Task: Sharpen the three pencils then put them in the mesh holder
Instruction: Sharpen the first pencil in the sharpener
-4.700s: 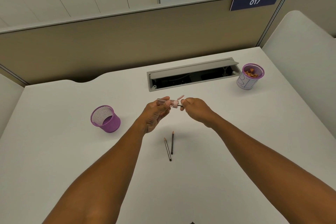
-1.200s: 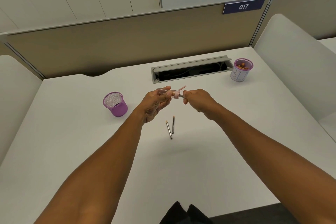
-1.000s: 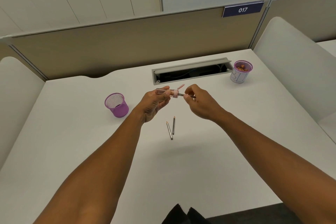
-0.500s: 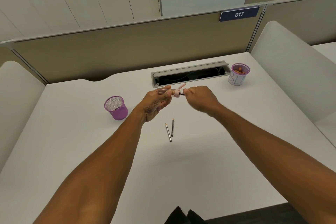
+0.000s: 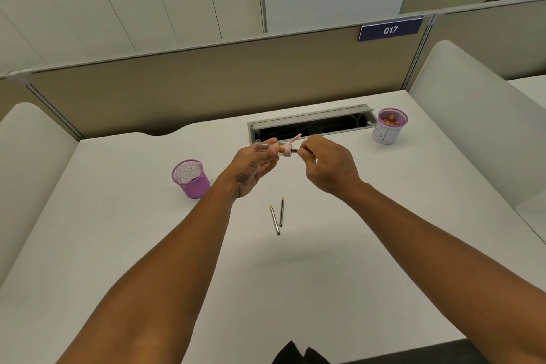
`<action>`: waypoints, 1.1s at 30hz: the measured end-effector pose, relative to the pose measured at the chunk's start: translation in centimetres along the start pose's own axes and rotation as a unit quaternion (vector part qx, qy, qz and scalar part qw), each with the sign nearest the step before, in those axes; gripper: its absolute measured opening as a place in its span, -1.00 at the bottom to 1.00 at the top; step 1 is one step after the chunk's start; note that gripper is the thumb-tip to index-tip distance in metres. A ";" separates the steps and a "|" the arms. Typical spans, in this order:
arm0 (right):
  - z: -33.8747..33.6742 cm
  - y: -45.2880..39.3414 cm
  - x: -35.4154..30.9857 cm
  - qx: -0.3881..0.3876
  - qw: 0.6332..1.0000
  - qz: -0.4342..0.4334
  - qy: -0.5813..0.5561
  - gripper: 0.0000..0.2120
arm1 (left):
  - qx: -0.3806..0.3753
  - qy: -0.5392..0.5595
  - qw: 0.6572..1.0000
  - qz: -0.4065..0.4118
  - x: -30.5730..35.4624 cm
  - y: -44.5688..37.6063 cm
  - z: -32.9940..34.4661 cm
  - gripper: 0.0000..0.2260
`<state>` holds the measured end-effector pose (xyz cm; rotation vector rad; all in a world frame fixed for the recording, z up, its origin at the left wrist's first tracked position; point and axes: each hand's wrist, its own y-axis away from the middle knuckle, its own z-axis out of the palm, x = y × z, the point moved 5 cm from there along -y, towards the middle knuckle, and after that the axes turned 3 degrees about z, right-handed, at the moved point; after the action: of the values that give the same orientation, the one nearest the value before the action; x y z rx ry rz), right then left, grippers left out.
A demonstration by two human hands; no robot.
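**Sharpening the third pencil**

Head view: my left hand (image 5: 254,167) grips the sharpener (image 5: 276,148); my right hand (image 5: 326,165) pinches the pencil (image 5: 295,150) seated in it. Two pencils (image 5: 277,216) lie at 6 o'clock, the holder (image 5: 191,179) at 8. Judging by that, next comes twisting, then withdrawing.

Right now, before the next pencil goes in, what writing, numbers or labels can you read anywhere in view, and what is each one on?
"017": white digits on the dark blue sign fixed to the top edge of the partition.
Blue hand-drawn marks on the white cup with the purple rim: large strokes, but not readable as letters from here.
Nothing legible on the sharpener, the purple mesh holder or the two pencils on the desk.
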<state>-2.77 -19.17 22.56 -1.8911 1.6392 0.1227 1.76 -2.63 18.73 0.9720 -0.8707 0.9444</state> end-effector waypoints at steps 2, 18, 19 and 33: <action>0.0 -0.1 -0.2 0.016 0.999 -0.009 0.028 -0.84 | 0.002 0.011 1.000 -0.006 -0.2 0.1 0.2 -0.88; -0.5 -1.1 -0.4 -0.236 0.911 0.267 -0.209 -0.78 | -0.015 -0.013 1.000 0.007 0.4 -0.5 0.6 -0.81; -0.6 -1.1 -0.2 -0.221 0.926 0.230 -0.203 -0.80 | -0.014 -0.009 1.000 0.008 0.5 -0.6 0.5 -0.81; -1.5 -0.8 0.0 0.002 0.998 0.024 0.065 -0.74 | -0.031 0.019 0.999 -0.006 0.6 -0.4 1.5 -0.81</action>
<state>-2.54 -19.88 24.04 -1.8910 1.7712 0.0172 2.10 -4.02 19.69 0.9025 -0.8555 0.9177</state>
